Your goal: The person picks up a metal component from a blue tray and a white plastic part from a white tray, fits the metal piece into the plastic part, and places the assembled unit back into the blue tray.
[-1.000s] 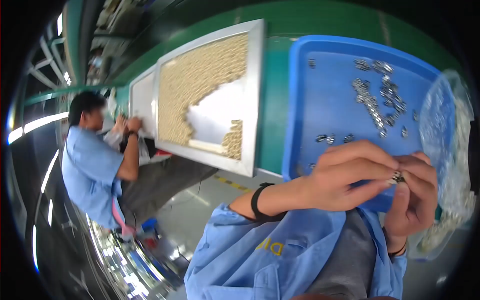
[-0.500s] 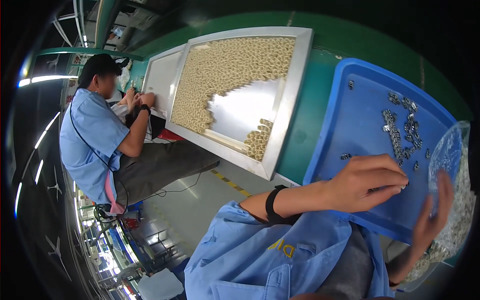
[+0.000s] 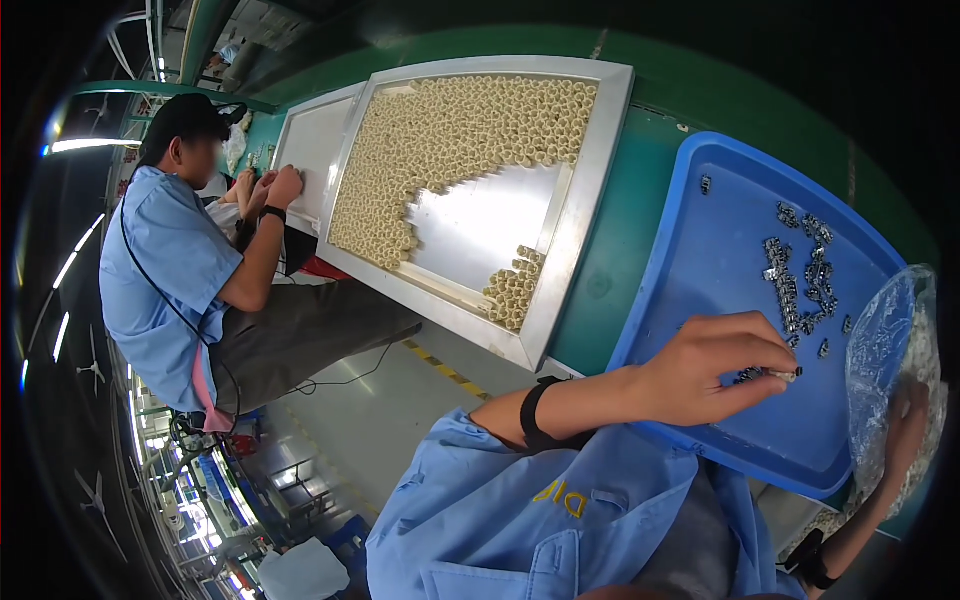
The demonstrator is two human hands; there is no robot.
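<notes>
My left hand (image 3: pixel 705 370), with a black band at its wrist, hovers over the near part of a blue tray (image 3: pixel 650 290). Its thumb and fingertips pinch a small pale ring-like piece (image 3: pixel 786 375). Small dark metal parts (image 3: pixel 748 375) show beneath the fingers; whether they are held or lie in the tray I cannot tell. Several more shiny metal parts (image 3: pixel 785 285) lie scattered in the tray. At the right, my right hand (image 3: pixel 906 425) reaches to a clear plastic bag (image 3: pixel 875 340) of pale pieces. Its fingertips are hidden against the bag.
Left of the tray, a metal-framed panel (image 3: pixel 590 215) bears many tightly packed pale ring-like pieces (image 3: pixel 470 125). Another framed panel (image 3: pixel 312 150) lies beyond it. A co-worker in a blue shirt (image 3: pixel 165 270) sits at the left, hands at the bench. The bench top (image 3: pixel 640 150) is green.
My right hand has moved from beside the tray's right edge to the plastic bag. My left hand has shifted slightly left, and the pale piece in its fingertips now shows.
</notes>
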